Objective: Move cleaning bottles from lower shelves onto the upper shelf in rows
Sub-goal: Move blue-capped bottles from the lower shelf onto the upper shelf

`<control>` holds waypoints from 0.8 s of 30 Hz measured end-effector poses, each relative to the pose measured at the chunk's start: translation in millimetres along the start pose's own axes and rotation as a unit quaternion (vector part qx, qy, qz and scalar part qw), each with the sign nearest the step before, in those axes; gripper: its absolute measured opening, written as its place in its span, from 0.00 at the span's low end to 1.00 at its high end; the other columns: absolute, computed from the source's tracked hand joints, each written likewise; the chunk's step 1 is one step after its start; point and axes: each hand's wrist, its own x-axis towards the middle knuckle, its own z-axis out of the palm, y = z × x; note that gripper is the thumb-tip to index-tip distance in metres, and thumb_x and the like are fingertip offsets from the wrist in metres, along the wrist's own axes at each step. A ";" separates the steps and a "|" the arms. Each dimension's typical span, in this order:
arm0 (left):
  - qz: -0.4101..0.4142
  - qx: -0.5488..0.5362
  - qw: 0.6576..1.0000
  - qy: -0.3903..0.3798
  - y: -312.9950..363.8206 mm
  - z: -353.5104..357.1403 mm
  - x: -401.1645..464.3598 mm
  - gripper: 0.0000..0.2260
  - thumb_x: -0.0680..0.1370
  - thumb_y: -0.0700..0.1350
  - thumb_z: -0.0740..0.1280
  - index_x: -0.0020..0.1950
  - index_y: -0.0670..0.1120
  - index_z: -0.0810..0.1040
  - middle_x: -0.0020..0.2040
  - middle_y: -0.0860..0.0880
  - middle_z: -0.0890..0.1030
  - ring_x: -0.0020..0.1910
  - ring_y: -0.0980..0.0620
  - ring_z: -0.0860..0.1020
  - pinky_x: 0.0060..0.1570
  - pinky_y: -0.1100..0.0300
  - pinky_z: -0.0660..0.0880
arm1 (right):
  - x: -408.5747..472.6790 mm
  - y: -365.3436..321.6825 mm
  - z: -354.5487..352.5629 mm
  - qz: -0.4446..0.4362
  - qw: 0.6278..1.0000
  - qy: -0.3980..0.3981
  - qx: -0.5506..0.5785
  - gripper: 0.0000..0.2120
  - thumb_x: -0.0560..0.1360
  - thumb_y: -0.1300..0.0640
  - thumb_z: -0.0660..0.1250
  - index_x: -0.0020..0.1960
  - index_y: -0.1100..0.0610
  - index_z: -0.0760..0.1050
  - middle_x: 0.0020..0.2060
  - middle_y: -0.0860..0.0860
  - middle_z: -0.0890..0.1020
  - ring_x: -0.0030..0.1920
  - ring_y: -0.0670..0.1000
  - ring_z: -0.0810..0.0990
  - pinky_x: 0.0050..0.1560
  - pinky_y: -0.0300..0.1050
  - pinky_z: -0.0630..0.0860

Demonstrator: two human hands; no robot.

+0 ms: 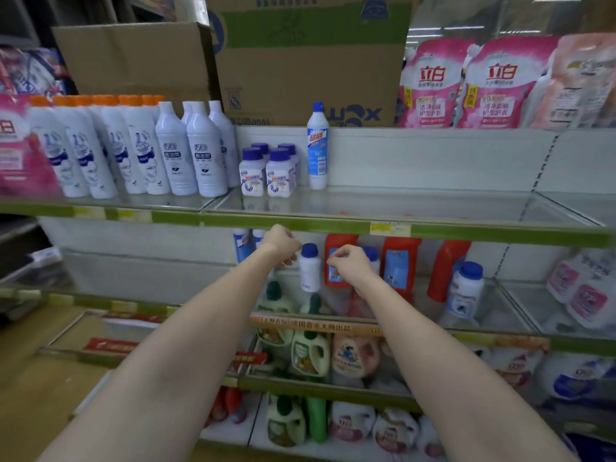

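Reaching with curled, seemingly empty left hand (282, 243) and right hand (350, 265) for a small bottle (309, 268), few stand on the upper shelf (433, 208).

White blue-capped bottle (310, 268) upright on lower shelf (433, 285) — perhaps untouched.

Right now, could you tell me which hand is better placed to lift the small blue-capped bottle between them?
Left hand: its fingers sit beside the small bottle, while the right hand is in front of the red bottle.
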 end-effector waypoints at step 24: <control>-0.073 -0.044 0.995 0.054 -146.2 -8.0 50.4 0.05 0.77 0.40 0.68 0.52 0.42 0.80 0.47 0.46 0.81 0.47 0.48 0.79 0.44 0.58 0.72 | 44.5 13.5 139.1 0.063 0.996 -0.058 -0.020 0.07 0.76 0.62 0.67 0.45 0.50 0.75 0.48 0.54 0.83 0.53 0.57 0.82 0.59 0.57 0.80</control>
